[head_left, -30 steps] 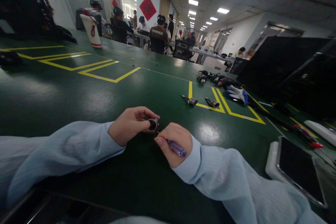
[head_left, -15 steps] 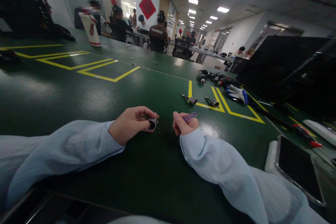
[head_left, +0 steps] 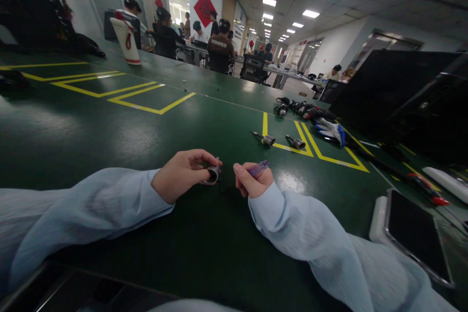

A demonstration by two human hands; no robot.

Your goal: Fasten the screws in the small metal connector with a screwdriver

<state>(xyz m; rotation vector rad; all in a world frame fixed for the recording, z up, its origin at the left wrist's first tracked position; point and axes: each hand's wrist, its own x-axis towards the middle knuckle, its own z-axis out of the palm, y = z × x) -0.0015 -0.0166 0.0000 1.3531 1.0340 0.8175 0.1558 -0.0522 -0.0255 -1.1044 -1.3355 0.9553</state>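
Note:
My left hand is closed on a small grey metal cylinder, pinched between thumb and fingers with its open end facing right. Purple and see-through, the handle of a small screwdriver sticks up out of my right hand, whose fingers are wrapped round it. The screwdriver's tip is too thin and dark to make out. Tiny dark bits, perhaps screws, lie on the green table between the hands. Beyond my right hand lie two similar metal cylinders with thin stems, one on the left and one on the right.
Yellow tape marks the green table. At the right are a phone, a red-and-black tool, a blue-and-white glove and dark cabled parts. A white cup stands at the far left; people sit beyond.
My right hand has moved a little left and toward me with the screwdriver, nearer the cylinder. My left hand and the cylinder have barely moved.

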